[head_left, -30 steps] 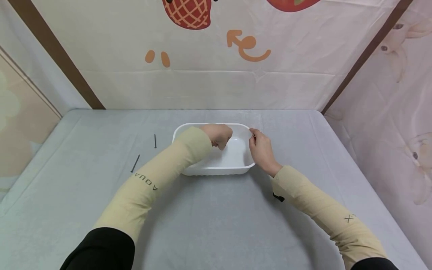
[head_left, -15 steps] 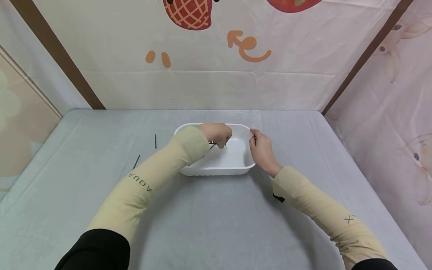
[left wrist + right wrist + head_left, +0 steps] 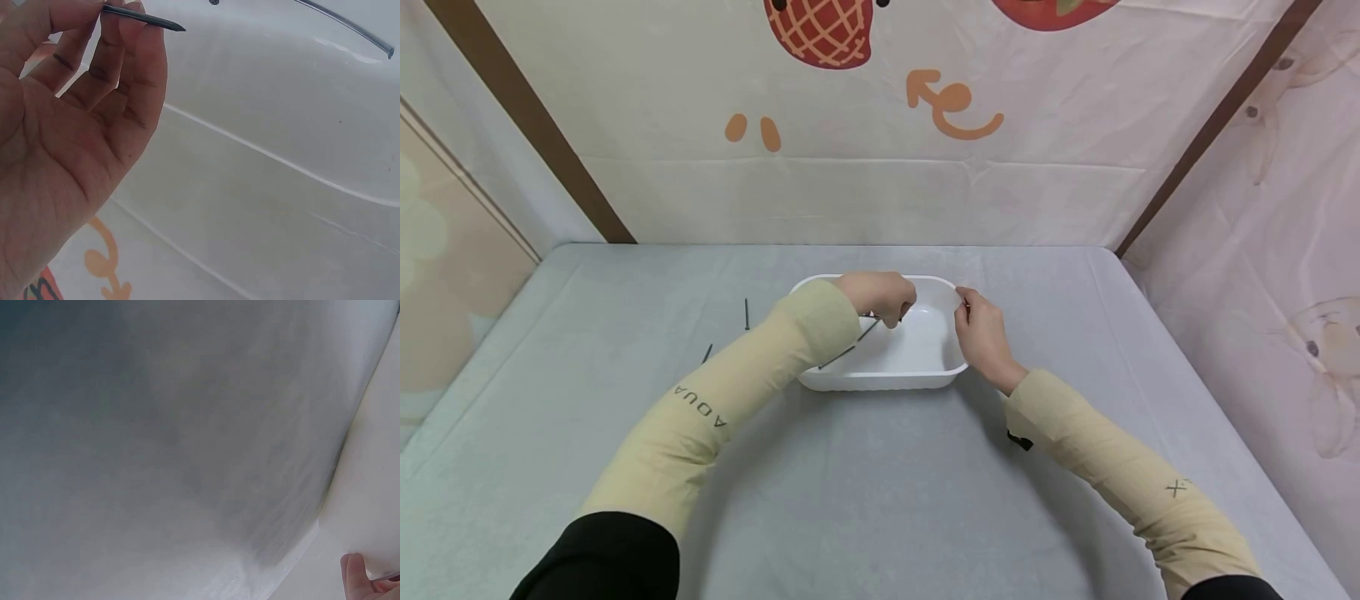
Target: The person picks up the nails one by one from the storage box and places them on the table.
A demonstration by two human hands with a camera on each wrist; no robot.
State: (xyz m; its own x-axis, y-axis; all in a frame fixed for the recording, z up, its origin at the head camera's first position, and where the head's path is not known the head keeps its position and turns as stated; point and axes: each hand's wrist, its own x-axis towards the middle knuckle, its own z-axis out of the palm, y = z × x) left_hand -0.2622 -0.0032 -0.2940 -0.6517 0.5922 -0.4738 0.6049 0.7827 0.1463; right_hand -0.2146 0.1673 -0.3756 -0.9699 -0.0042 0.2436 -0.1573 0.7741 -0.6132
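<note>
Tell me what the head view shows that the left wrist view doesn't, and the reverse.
Only head: two nails on the table left of the white tray, and pale yellow sleeves.
Only left wrist: the palm of the left grip and, plainly, the tip of its pinched nail.
Both: left grip, tray, and dark nails lying inside it.

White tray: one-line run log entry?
left hand: pinches nail over white tray | right hand: holds tray's right rim | in tray: loose nails | table, left of tray: two nails

Between 9 and 10 o'clock, the left grip (image 3: 72, 134) pinches a dark nail (image 3: 143, 17); another nail (image 3: 349, 24) lies in the white tray (image 3: 262, 81) near 2 o'clock.
</note>
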